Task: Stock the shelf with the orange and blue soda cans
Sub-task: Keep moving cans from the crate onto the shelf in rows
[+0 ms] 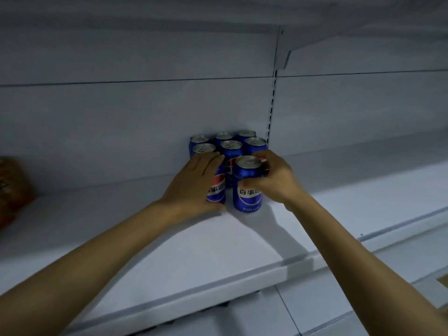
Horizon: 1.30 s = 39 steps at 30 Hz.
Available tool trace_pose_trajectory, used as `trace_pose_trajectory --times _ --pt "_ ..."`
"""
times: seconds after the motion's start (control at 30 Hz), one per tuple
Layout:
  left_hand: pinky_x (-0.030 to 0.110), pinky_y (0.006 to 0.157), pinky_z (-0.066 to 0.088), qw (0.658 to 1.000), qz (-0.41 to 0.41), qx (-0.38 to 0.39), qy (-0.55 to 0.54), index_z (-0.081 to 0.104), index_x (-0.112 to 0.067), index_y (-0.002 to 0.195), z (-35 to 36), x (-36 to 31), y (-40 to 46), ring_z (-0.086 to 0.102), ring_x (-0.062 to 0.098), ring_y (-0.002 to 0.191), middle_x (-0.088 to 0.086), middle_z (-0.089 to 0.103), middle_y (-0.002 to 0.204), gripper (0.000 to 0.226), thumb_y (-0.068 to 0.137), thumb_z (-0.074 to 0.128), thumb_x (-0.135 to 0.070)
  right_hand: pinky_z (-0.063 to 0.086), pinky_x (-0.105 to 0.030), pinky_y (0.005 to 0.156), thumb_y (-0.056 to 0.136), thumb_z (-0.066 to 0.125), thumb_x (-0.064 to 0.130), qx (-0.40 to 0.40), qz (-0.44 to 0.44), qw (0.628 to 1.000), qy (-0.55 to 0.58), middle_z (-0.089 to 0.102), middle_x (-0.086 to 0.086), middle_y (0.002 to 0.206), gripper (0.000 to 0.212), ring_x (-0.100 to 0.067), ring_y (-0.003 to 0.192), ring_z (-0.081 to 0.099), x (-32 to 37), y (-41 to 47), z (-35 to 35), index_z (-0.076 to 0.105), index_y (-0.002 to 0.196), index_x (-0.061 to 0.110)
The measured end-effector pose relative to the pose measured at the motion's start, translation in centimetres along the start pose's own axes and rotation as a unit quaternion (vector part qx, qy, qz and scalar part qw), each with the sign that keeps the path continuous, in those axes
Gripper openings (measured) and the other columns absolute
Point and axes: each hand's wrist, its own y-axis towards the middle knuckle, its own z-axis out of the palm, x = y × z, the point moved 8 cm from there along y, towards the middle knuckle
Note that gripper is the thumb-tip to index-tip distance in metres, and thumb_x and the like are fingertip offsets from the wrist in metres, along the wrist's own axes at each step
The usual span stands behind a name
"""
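Several blue soda cans [231, 147] stand in rows at the back of the white shelf [194, 251], against its rear wall. My left hand [194, 185] is wrapped around a blue can [217, 190] at the front left of the group. My right hand [274, 178] grips another blue can [247, 187] standing upright on the shelf, just right of the first. Both front cans touch the shelf board. No orange can is visible.
A brown, blurred package [13, 187] sits at the far left of the shelf. A slotted upright post [272, 100] runs up the back wall beside the cans. A lower shelf edge [400, 226] extends to the right.
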Motion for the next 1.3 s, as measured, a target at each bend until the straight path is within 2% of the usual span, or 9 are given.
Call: trace_pose_trajectory --times 0.07,0.2,0.33,0.6,0.7,0.8,0.9,1.1,1.3 --pt "0.019 0.109 0.003 1.000 0.012 -0.015 -0.011 0.013 -0.015 0.152 0.2 -0.1 0.3 0.010 0.021 0.146 0.003 0.015 0.158 0.109 0.071 0.079 -0.046 0.052 -0.030 0.079 0.070 0.082 0.014 0.008 0.000 1.000 0.000 0.057 0.006 0.106 0.058 -0.017 0.097 0.059 -0.1 1.1 0.7 0.052 0.119 0.021" --pt "0.019 0.109 0.005 0.999 0.026 -0.025 0.008 0.017 -0.012 0.151 0.4 0.3 0.5 0.014 0.022 0.145 0.005 0.019 0.157 0.103 0.074 0.079 -0.038 0.043 -0.015 0.074 0.072 0.081 0.012 0.040 -0.009 0.999 -0.018 0.052 0.008 0.113 0.078 -0.010 0.101 0.051 -0.5 2.1 2.3 0.040 0.138 0.019" --pt "0.021 0.111 0.009 0.999 0.033 -0.033 -0.009 0.019 -0.011 0.151 0.7 0.5 0.5 0.016 0.022 0.144 0.005 0.021 0.157 0.101 0.074 0.080 -0.035 0.041 -0.023 0.087 0.071 0.082 0.012 0.043 -0.035 0.996 -0.067 0.050 0.000 0.139 0.098 -0.019 0.119 0.053 -1.5 1.5 3.2 0.022 0.148 0.024" --pt "0.020 0.110 0.007 1.000 0.015 -0.013 -0.003 0.015 -0.009 0.151 0.7 0.1 0.3 0.014 0.024 0.143 0.008 0.020 0.156 0.102 0.075 0.078 -0.034 0.038 -0.025 0.091 0.074 0.079 0.009 0.064 -0.005 0.993 -0.097 0.041 -0.007 0.147 0.104 -0.026 0.129 0.046 -1.5 2.3 3.8 0.010 0.151 0.020" --pt "0.026 0.115 0.009 1.000 0.006 0.015 0.027 0.014 -0.010 0.151 0.1 -0.5 0.1 0.015 0.025 0.144 0.008 0.020 0.157 0.101 0.077 0.076 -0.039 0.043 -0.038 0.102 0.069 0.084 0.023 0.068 -0.008 0.987 -0.147 0.043 -0.012 0.145 0.121 -0.032 0.127 0.048 -0.9 1.2 3.3 -0.004 0.153 0.022" --pt "0.039 0.116 0.014 0.996 0.012 -0.008 0.087 0.028 -0.005 0.148 -1.5 -2.4 -0.4 0.027 0.033 0.141 0.015 0.030 0.153 0.097 0.075 0.076 -0.045 0.047 -0.049 0.097 0.064 0.085 0.038 0.038 -0.012 0.977 -0.211 0.045 -0.015 0.141 0.125 -0.035 0.123 0.050 -1.3 -1.4 0.2 -0.001 0.153 0.023" --pt "0.043 0.110 0.028 0.993 0.046 -0.043 0.102 0.035 -0.007 0.145 -2.3 -7.4 -1.2 0.037 0.035 0.134 0.014 0.038 0.148 0.089 0.075 0.073 -0.048 0.042 -0.046 0.101 0.073 0.080 0.041 0.035 0.024 0.955 -0.293 0.035 -0.015 0.149 0.116 -0.034 0.131 0.041 -3.2 -6.0 -4.3 -0.001 0.153 0.021" --pt "0.037 0.114 0.020 0.988 0.152 -0.020 0.030 0.027 -0.008 0.148 2.5 -23.5 -4.7 0.028 0.028 0.140 0.011 0.030 0.153 0.084 0.084 0.062 -0.049 0.038 -0.047 0.103 0.075 0.075 0.050 0.012 0.133 0.906 -0.402 0.040 -0.014 0.146 0.106 -0.033 0.131 0.041 -8.6 -19.4 -14.1 0.009 0.152 0.018" --pt "0.034 0.115 0.017 0.968 0.231 0.095 -0.015 0.018 -0.011 0.151 12.7 -37.2 -13.0 0.022 0.024 0.142 0.007 0.023 0.156 0.082 0.089 0.055 -0.051 0.036 -0.049 0.105 0.076 0.074 0.051 0.016 0.266 0.857 -0.441 0.039 -0.013 0.145 0.103 -0.033 0.132 0.038 -16.0 -35.8 -21.2 0.012 0.152 0.018"
